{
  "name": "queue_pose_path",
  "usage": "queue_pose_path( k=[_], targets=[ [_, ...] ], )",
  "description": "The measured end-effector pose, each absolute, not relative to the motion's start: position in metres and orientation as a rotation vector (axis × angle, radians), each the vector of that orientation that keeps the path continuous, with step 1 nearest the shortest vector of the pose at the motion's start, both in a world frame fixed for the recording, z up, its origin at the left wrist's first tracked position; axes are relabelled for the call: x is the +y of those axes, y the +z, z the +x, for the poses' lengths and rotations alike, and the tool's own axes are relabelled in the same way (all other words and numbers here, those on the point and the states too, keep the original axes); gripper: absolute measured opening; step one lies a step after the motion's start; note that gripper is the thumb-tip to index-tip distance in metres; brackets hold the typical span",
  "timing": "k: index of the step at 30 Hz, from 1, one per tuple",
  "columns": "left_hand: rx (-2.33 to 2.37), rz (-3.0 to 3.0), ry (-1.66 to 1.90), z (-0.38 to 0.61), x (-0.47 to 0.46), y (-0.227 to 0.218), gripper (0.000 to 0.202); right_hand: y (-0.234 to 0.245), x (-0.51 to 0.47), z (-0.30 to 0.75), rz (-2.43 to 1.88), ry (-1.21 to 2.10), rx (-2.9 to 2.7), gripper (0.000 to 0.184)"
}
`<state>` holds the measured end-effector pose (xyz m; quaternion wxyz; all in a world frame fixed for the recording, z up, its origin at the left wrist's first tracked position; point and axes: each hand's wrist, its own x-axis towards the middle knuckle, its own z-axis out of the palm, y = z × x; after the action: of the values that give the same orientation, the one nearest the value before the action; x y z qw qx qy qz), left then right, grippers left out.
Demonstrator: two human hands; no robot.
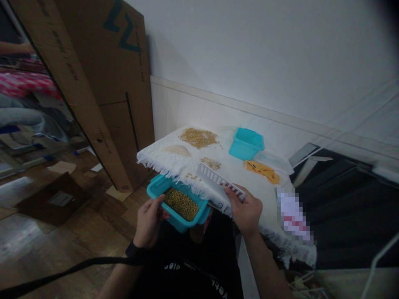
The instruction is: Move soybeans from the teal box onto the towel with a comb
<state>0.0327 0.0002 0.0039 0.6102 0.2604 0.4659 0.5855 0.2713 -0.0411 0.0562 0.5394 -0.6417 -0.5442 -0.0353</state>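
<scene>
Blue tub [183,225]: between the hands, smooth plastic, with small round beans [182,203] inside
Left hand [150,221]: pinching the tub's rim
Right hand [247,208]: holding a stiff white slotted piece [214,175]
In the way: stringy fringe [188,187] hanging over the tub's far rim
Ahead of the hands: surface [269,203] under white cloth, with a bumpy bean pile [198,137] and a pale, fine heap [176,150]
Beyond the right hand: another blue tub [242,149], crumpled orange rag [262,170]
Beyond the left hand: tall cardboard box [116,74]
</scene>
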Motion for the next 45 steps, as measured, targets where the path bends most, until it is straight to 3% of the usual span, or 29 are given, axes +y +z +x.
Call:
queue_pose_path(
  k=[24, 33, 45],
  targets=[
    [1.094, 0.599, 1.353, 0.028, 0.003, 0.004, 0.03, 0.062, -0.031, 0.248, -1.353, 0.007, -1.481, 0.022],
    [1.088, 0.608, 1.341, 0.022, 0.0, 0.001, 0.032, 0.064, -0.018, 0.306, -1.563, -0.261, -1.077, 0.041],
    [1.148, 0.595, 1.304, 0.017, -0.01, -0.01, 0.035, 0.043, -0.008, 0.299, -1.639, -0.291, -1.107, 0.041]
  ],
)
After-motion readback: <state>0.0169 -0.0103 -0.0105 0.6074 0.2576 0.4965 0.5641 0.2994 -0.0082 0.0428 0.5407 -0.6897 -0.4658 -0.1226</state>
